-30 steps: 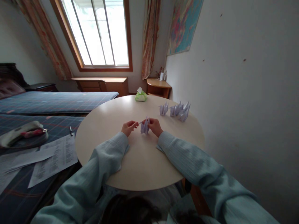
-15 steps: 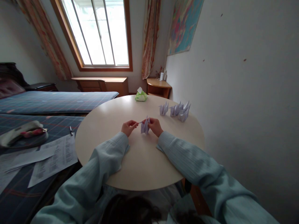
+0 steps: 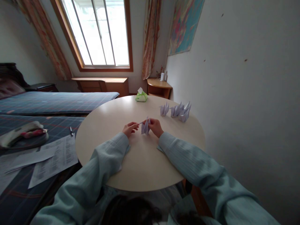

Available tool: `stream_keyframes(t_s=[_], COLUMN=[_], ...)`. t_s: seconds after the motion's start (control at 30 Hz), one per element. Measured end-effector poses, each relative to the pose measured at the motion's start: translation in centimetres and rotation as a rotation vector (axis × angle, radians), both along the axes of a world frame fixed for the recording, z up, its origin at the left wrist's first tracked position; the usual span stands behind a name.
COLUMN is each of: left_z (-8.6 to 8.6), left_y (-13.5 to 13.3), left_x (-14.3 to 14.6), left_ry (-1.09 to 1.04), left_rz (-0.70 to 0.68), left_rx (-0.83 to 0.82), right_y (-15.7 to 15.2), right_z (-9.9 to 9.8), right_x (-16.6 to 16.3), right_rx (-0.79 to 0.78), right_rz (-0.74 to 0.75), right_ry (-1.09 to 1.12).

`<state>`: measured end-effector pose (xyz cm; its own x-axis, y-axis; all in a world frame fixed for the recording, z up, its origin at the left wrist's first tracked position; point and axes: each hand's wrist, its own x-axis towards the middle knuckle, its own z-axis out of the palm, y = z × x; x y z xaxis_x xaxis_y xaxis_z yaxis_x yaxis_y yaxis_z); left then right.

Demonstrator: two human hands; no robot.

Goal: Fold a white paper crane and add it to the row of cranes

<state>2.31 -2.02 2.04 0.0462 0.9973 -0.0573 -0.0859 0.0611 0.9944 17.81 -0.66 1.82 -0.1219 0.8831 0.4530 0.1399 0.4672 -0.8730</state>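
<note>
A pale lilac folded paper crane point(image 3: 145, 128) stands upright near the middle of the round table point(image 3: 142, 162). My right hand point(image 3: 155, 126) pinches its right side between thumb and fingers. From the left, my left hand point(image 3: 130, 128) has its fingertips closed at the thin point that sticks out of the crane; the exact contact is too small to see clearly. Farther back on the right stand more cranes of the same paper: a single paper crane point(image 3: 164, 109) and a close cluster of paper cranes point(image 3: 184, 115).
A green tissue pack point(image 3: 141, 96) sits at the table's far edge. On the left, a bed point(image 3: 58, 125) with a plaid cover holds printed sheets point(image 3: 55, 159), a pen point(image 3: 71, 131) and a pale bag point(image 3: 23, 134). The white wall point(image 3: 234, 109) runs along the right.
My left hand has shifted slightly and its fingers have loosened a little around the crane's thin point. My right hand and the crane have stayed in place.
</note>
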Motion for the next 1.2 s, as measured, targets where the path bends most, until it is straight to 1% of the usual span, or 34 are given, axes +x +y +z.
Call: stream_keyframes(t_s=[0.17,0.27,0.5,0.63,0.73,1.0,1.1,1.2], left_z=[0.40,0.57,0.66,0.63,0.53,0.54,0.47,0.21], left_y=[-0.10,-0.16,-0.18,-0.09,-0.07,0.02,-0.05,-0.19], left_x=[-0.05,0.03,0.02,-0.07,-0.08,-0.13,0.01,0.17], left_ry=[-0.218,-0.254,-0.246,-0.187,-0.182,-0.217,-0.203,-0.153], left_rz=[-0.110,-0.153,-0.198,-0.243,-0.246,-0.253,-0.213,-0.129], left_rx=[-0.252,-0.317,-0.310,-0.285,-0.266,-0.290,-0.257,-0.154], right_y=[-0.10,-0.19,-0.29,-0.32,-0.28,-0.29,-0.39,-0.41], right_z=[0.11,0.17,0.19,0.21,0.15,0.15,0.32,0.40], right_x=[0.05,0.04,0.02,0.03,-0.01,-0.10,-0.04,0.00], right_rx=[-0.006,-0.008,-0.005,-0.004,-0.018,-0.037,-0.018,-0.008], right_rz=[-0.006,0.003,-0.003,0.007,0.012,0.022,0.012,0.011], right_ry=[0.002,-0.013,-0.023,-0.022,-0.008,0.027,0.007,-0.009])
